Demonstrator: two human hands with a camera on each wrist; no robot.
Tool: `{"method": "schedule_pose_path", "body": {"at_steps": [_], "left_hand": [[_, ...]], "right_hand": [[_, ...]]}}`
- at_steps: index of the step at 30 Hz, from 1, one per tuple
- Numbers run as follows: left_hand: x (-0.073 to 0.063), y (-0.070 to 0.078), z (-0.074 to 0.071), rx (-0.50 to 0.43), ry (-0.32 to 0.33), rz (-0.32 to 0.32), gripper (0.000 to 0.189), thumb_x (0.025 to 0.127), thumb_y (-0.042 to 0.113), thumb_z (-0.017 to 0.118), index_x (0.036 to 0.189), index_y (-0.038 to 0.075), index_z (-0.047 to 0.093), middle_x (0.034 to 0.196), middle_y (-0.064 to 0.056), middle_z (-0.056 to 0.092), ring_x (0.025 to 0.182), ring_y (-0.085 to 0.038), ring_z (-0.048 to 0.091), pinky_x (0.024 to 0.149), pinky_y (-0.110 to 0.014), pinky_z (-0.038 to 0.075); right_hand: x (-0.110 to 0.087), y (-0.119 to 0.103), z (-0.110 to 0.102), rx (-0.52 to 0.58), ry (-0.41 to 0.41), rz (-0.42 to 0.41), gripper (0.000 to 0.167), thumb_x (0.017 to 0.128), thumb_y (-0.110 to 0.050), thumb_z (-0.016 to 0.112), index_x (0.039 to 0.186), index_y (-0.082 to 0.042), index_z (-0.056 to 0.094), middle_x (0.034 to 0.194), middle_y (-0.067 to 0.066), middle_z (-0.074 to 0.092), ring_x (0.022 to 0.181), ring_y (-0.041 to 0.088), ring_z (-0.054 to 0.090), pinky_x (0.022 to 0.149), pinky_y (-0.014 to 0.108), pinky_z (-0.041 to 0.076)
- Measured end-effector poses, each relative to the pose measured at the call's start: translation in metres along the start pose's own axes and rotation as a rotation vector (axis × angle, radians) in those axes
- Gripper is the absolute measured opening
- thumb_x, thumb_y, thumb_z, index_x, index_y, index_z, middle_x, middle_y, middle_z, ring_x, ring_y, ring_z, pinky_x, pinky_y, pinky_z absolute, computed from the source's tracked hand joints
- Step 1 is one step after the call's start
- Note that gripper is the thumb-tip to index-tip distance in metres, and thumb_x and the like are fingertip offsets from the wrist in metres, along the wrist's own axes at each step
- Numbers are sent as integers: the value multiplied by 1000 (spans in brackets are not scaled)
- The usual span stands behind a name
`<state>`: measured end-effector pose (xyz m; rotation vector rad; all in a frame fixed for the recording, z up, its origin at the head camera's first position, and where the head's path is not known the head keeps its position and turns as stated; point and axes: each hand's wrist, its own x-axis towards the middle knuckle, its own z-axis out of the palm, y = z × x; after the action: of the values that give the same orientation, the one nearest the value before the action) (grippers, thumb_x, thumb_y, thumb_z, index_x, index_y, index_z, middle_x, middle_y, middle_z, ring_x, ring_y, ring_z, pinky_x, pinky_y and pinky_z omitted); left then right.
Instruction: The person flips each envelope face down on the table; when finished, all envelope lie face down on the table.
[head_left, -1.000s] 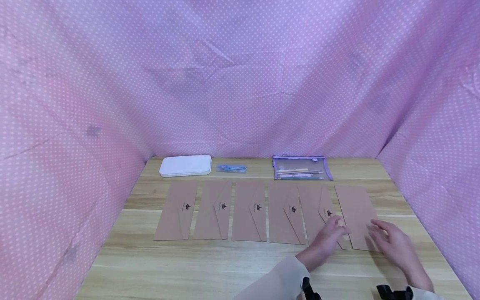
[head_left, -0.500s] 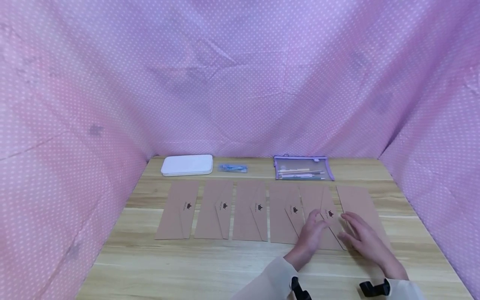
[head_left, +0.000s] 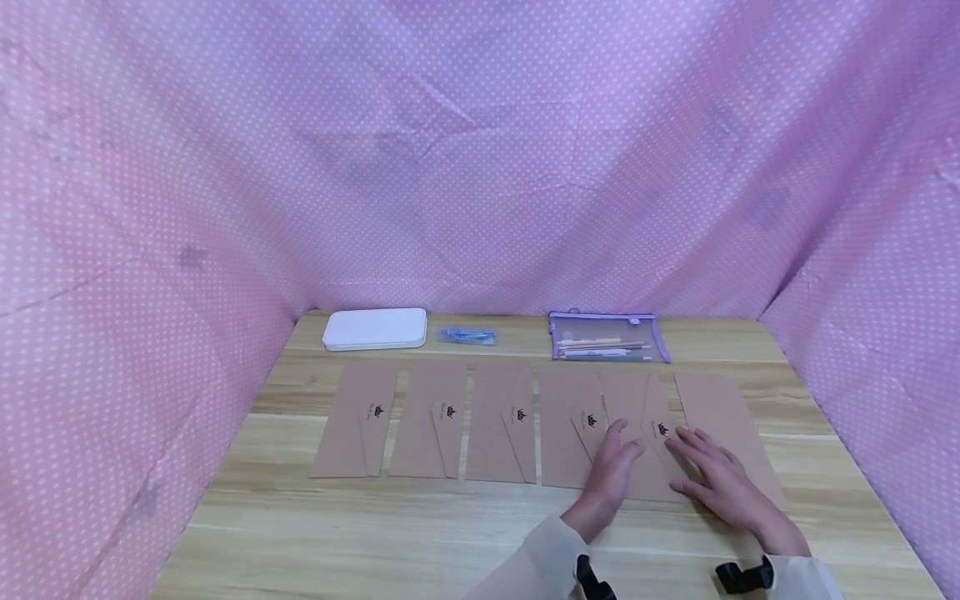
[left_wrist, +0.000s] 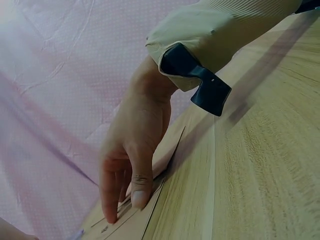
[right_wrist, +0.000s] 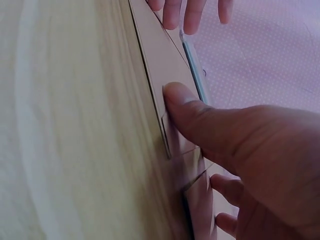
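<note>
Several brown kraft envelopes lie side by side in a row, most with a pointed flap and a small black crown print. My left hand (head_left: 609, 473) is at the left edge of the second envelope from the right (head_left: 626, 400), fingers and thumb extended downward. On the right side of that envelope, my right hand (head_left: 722, 482) rests with its fingers spread near the crown print; in the right wrist view its thumb (right_wrist: 182, 95) presses on the envelope. The rightmost envelope (head_left: 716, 404), showing no flap, lies partly hidden beneath my right hand.
Along the back of the wooden table (head_left: 420, 542) are a white flat case (head_left: 375, 328), a small clear packet of blue items (head_left: 467, 335) and a purple-edged mesh zip pouch (head_left: 609, 337) with pencils inside. Pink dotted cloth (head_left: 480, 167) hangs around the table.
Both hands have moved left, from the rightmost envelope and its neighbour to either side of the second envelope from the right. That envelope's flap now lies flatter.
</note>
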<state>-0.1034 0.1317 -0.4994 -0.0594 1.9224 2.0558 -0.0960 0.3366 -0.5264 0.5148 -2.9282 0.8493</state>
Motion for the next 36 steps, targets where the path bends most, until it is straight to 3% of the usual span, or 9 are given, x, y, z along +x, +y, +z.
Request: {"method": "schedule_pose_path", "body": {"at_steps": [5, 12, 18, 24, 30, 36], "left_hand": [[0, -1, -1, 21, 3, 8, 61, 95, 36, 54, 150, 13, 42, 160, -11, 40, 146, -36, 40, 118, -59, 33], [2, -3, -4, -66, 23, 44, 57, 96, 31, 53, 147, 7, 45, 157, -17, 43, 145, -40, 39, 118, -61, 32], [4, -2, -7, -193, 78, 65, 48, 96, 26, 51, 139, 4, 51, 153, -17, 47, 143, -40, 41, 115, -62, 34], [7, -3, -9, -348, 129, 43, 39, 96, 22, 52, 131, 7, 57, 150, -15, 50, 136, -37, 47, 103, -55, 43], [10, -5, -10, -510, 126, 15, 41, 95, 20, 52, 132, 3, 54, 146, -18, 49, 131, -36, 48, 99, -46, 43], [13, -7, -12, -640, 83, -25, 46, 94, 24, 49, 133, 0, 47, 148, -25, 43, 131, -40, 44, 97, -39, 40]], "right_hand": [[0, 0, 0, -10, -12, 6, 57, 81, -19, 78, 132, 1, 59, 144, 37, 45, 131, 64, 34, 96, 77, 27], [-1, 2, 3, -22, 5, -3, 58, 81, -20, 78, 132, -1, 59, 144, 36, 46, 129, 63, 36, 95, 77, 28], [-2, 3, 5, -32, 38, -25, 57, 79, -19, 79, 131, -2, 60, 143, 35, 48, 129, 63, 37, 95, 75, 29], [-3, 5, 6, -46, 58, -51, 57, 79, -18, 79, 130, -2, 60, 141, 34, 50, 132, 59, 37, 94, 72, 30], [-3, 5, 4, -27, 42, -53, 57, 80, -17, 77, 131, -1, 58, 142, 35, 48, 130, 62, 36, 94, 74, 29], [-3, 8, 3, 15, 11, -35, 57, 84, -18, 75, 135, -1, 56, 144, 36, 44, 139, 59, 29, 97, 76, 26]]}}
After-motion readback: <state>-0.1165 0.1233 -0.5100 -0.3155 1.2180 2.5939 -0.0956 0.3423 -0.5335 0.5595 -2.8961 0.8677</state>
